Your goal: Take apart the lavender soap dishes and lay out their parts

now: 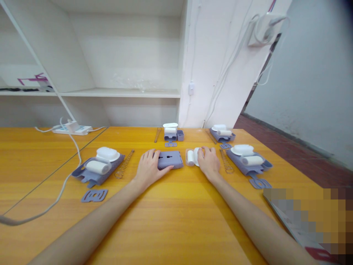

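My left hand is closed around the left end of a purple-grey plastic housing, its thumb along the near side. The housing lies flat on the table, two dark slots in its upper face. To its right and apart from it, my right hand has its fingers curled over a white rounded plastic piece, whose right part they hide. A white cylinder in a clear holder sits against the left side of that piece.
Similar sets of purple-grey housings with white parts lie left, right and behind, with metal springs and flat slotted plates beside them. A white cable runs across the left from a power strip. A pixelated area covers the lower right.
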`<state>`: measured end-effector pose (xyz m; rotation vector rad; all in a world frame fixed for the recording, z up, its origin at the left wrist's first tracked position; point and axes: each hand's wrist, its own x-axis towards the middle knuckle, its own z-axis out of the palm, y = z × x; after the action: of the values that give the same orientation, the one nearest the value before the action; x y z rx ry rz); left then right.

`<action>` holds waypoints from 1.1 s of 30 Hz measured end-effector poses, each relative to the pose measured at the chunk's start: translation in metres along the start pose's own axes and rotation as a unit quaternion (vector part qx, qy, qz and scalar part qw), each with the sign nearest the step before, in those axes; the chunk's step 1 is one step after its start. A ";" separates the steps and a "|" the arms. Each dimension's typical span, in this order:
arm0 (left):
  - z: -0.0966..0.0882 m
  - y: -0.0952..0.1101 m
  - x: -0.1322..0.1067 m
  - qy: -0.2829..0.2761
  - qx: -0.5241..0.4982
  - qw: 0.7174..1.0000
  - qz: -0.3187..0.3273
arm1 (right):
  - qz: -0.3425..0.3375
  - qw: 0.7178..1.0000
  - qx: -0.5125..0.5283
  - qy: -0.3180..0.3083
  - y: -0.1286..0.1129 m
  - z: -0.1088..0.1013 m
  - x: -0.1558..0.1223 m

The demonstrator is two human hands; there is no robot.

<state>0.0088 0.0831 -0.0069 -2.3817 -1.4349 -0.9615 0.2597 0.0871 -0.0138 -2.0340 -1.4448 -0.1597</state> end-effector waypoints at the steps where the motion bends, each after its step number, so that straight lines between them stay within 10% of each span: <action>1: 0.000 0.000 0.000 -0.005 -0.001 1.000 -0.005 | -0.012 1.000 0.001 0.018 0.000 0.000 0.000; 7: -0.002 0.003 0.000 -0.044 0.013 0.998 -0.033 | -0.171 0.981 0.006 0.090 -0.002 0.001 -0.005; 15: 0.000 0.001 -0.001 -0.049 -0.012 0.998 -0.031 | -0.426 0.904 0.040 -0.013 -0.019 -0.009 -0.018; 33: 0.002 0.001 -0.001 -0.037 -0.013 0.999 -0.033 | -0.433 0.901 0.020 -0.027 -0.023 -0.012 -0.018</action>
<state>0.0099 0.0833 -0.0088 -2.4265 -1.5457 -0.9216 0.2357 0.0709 -0.0029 -1.2293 -2.2718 -0.4314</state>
